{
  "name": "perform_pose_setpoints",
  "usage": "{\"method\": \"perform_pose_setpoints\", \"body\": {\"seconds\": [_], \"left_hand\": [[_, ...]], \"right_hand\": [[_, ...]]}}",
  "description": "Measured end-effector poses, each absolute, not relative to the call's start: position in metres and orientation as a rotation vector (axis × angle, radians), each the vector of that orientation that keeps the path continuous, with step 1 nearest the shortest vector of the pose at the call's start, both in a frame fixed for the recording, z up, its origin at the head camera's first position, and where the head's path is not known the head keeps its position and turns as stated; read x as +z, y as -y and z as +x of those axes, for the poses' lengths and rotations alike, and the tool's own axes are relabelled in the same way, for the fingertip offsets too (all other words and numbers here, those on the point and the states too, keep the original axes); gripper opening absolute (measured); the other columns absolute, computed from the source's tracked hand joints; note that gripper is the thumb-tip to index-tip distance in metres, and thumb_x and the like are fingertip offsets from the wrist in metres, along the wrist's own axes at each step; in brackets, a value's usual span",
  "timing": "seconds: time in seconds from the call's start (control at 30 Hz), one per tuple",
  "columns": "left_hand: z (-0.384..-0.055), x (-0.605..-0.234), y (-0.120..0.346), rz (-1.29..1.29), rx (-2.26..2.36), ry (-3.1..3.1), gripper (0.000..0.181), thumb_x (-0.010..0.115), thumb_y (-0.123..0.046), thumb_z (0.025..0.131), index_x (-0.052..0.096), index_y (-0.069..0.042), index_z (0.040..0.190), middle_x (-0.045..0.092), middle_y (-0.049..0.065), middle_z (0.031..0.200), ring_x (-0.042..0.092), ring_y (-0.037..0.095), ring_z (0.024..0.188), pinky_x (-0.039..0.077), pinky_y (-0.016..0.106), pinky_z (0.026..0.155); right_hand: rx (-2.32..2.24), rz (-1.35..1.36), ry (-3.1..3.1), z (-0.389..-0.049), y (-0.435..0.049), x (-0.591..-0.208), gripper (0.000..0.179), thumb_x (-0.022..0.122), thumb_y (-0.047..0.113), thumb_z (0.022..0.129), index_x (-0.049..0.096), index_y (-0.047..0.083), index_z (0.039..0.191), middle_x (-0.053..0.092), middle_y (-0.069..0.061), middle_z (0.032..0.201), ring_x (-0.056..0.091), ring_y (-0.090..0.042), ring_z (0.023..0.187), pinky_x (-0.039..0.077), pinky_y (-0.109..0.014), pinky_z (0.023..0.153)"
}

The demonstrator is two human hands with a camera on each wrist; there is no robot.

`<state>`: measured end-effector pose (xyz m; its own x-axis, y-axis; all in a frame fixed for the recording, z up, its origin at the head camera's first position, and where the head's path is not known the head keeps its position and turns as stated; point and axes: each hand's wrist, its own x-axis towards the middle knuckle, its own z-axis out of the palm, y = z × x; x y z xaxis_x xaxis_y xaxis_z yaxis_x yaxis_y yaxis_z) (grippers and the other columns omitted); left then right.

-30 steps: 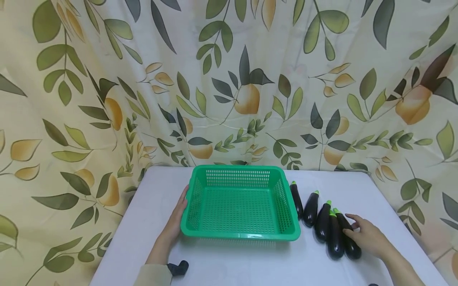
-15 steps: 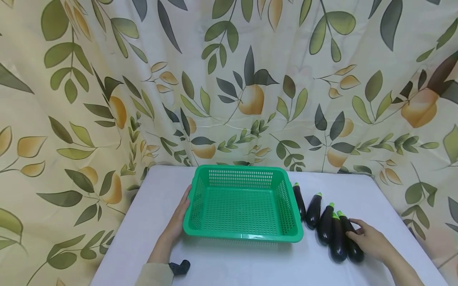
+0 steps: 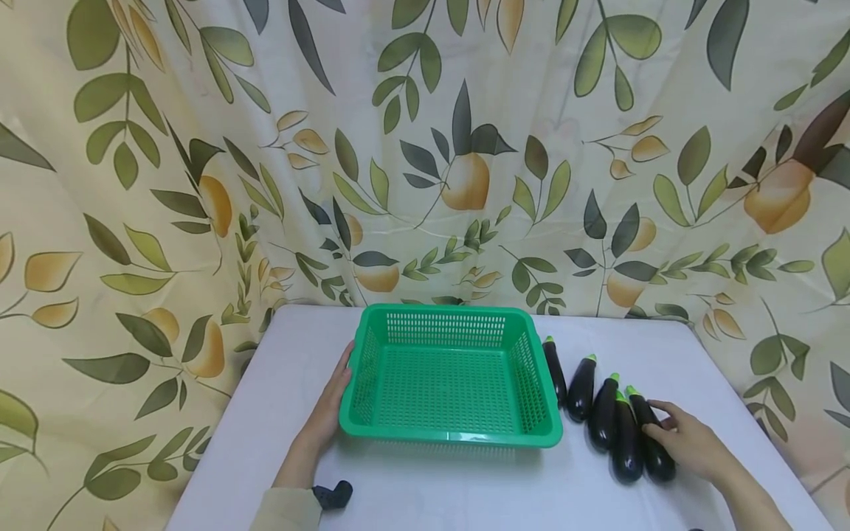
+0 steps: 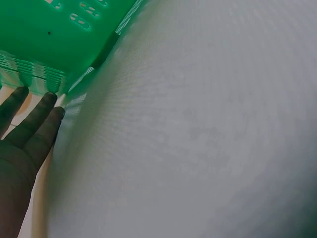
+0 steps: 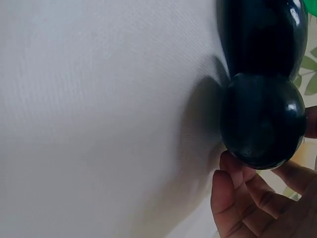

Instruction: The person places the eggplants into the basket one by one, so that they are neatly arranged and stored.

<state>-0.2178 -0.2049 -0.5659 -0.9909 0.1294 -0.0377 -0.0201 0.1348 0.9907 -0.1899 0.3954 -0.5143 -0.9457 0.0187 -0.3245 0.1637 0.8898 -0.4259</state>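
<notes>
A green plastic basket (image 3: 441, 391) with slotted walls stands on the white table, with nothing in it. Against its left side rests my left hand (image 3: 332, 405); in the left wrist view its straight fingers (image 4: 37, 119) touch the wall. Right of the basket, several dark eggplants with green stem ends lie in a row. My right hand (image 3: 690, 441) holds the rightmost eggplant (image 3: 657, 453), thumb on one side and curled fingers on the other. In the right wrist view, the rounded end of that eggplant (image 5: 262, 124) sits between thumb and fingers, close to the cloth.
Next to the held one lies another eggplant (image 3: 626, 446), touching or nearly so. The leftmost eggplant (image 3: 555, 372) is close against the basket's right wall. A leaf-and-fruit patterned curtain (image 3: 465, 147) hangs behind the white tablecloth (image 3: 438, 490).
The head view has shifted slightly. My right hand has closed a little more around the rightmost eggplant, which lies in nearly the same place. Left hand and basket keep their places.
</notes>
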Motion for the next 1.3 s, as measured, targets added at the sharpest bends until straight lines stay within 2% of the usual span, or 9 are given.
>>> {"method": "perform_pose_setpoints", "body": {"seconds": [0.6, 0.97, 1.3], "left_hand": [[-0.219, -0.562, 0.206, 0.093, 1.989, -2.291, 0.048, 0.021, -0.059, 0.101, 0.015, -0.056, 0.148, 0.013, -0.035, 0.154, 0.000, 0.011, 0.151, 0.000, 0.067, 0.115], [-0.217, -0.563, 0.204, 0.113, 1.980, -2.315, 0.048, 0.021, -0.057, 0.101, 0.014, -0.055, 0.148, 0.012, -0.030, 0.157, 0.000, 0.014, 0.152, 0.000, 0.066, 0.116], [-0.215, -0.564, 0.203, 0.086, 1.978, -2.331, 0.048, 0.022, -0.059, 0.100, 0.016, -0.055, 0.148, 0.013, -0.030, 0.156, 0.001, 0.014, 0.152, 0.001, 0.066, 0.116]], "right_hand": [[-0.653, 0.052, -2.805, -0.197, -0.393, -0.488, 0.073, 0.047, 0.047, 0.098, 0.030, -0.008, 0.143, 0.054, -0.036, 0.116, 0.059, -0.045, 0.098, 0.051, -0.053, 0.071], [-0.670, -0.004, -2.831, -0.204, -0.375, -0.468, 0.072, 0.049, 0.046, 0.099, 0.030, -0.005, 0.145, 0.057, -0.027, 0.111, 0.060, -0.027, 0.085, 0.049, -0.039, 0.065], [-0.703, -0.064, -2.858, -0.211, -0.356, -0.458, 0.069, 0.052, 0.043, 0.098, 0.033, -0.004, 0.144, 0.058, -0.025, 0.110, 0.059, -0.024, 0.083, 0.048, -0.035, 0.063]]}}
